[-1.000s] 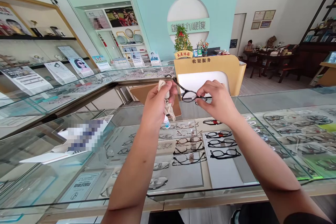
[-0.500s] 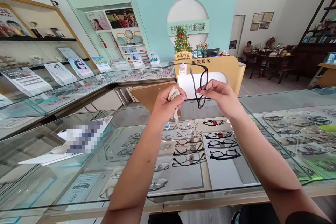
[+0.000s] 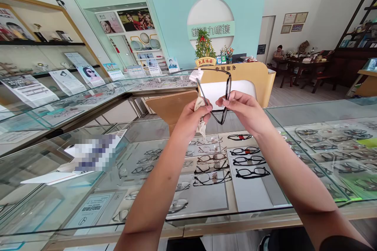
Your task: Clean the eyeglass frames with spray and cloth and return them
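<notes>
Both my hands are raised over a glass display counter (image 3: 294, 110). My right hand (image 3: 244, 111) pinches a pair of black-framed glasses (image 3: 225, 98), held upright with a small white price tag (image 3: 196, 74) hanging from one temple. My left hand (image 3: 190, 119) is closed on a beige cleaning cloth (image 3: 201, 125) and also touches the glasses' other temple. Under the glass lie rows of spectacle frames (image 3: 249, 160) on grey trays.
A second glass counter (image 3: 88, 98) with brochures runs along the left. A yellow cashier desk (image 3: 259, 74) with a small potted tree stands behind. At the far right a person sits at a dark wooden table (image 3: 303, 64). A blurred card (image 3: 91, 153) lies on the glass.
The glasses were turned from lying flat between my hands to standing upright, their temples opened wider. The small bottle seen under my left hand a second ago is out of sight.
</notes>
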### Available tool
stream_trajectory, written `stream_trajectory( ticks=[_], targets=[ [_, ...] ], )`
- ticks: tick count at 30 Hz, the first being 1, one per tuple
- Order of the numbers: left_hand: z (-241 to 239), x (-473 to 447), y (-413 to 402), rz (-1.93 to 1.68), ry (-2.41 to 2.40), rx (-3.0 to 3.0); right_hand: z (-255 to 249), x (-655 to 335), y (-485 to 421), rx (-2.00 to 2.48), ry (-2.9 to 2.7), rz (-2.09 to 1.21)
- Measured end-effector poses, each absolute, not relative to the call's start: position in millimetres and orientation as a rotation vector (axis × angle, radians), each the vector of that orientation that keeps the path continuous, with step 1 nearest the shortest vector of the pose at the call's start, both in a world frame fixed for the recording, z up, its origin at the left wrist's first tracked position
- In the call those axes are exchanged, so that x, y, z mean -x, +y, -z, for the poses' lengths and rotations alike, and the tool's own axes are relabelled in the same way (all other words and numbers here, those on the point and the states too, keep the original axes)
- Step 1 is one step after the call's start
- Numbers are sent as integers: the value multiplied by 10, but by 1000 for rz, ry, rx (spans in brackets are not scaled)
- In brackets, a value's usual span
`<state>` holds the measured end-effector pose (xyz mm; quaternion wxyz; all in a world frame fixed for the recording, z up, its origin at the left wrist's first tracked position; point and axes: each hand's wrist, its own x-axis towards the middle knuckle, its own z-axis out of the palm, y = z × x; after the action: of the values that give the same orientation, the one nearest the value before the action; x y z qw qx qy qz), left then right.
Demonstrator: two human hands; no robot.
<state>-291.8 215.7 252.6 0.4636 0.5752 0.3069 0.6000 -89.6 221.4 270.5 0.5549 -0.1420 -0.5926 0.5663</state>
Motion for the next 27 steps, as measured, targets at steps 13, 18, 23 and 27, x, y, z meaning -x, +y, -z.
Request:
stream_trajectory(
  ticks=[13,18,23,27],
  targets=[
    [-2602,2905,2190,-1410,634,-1057,-2734,856,2241,215,-1195,-1294],
    [-2716,3172,2055,-1298,1118,-1601,-2809,724,2185,237,-1211,-1233],
    [-2768,3540,2064,-711,2017,-1934,-2866,655,2118,238,-1236,-1227],
    [-2538,3729,2371,-298,2383,-1769,-2865,653,2115,249,-1231,-1216]
  ],
)
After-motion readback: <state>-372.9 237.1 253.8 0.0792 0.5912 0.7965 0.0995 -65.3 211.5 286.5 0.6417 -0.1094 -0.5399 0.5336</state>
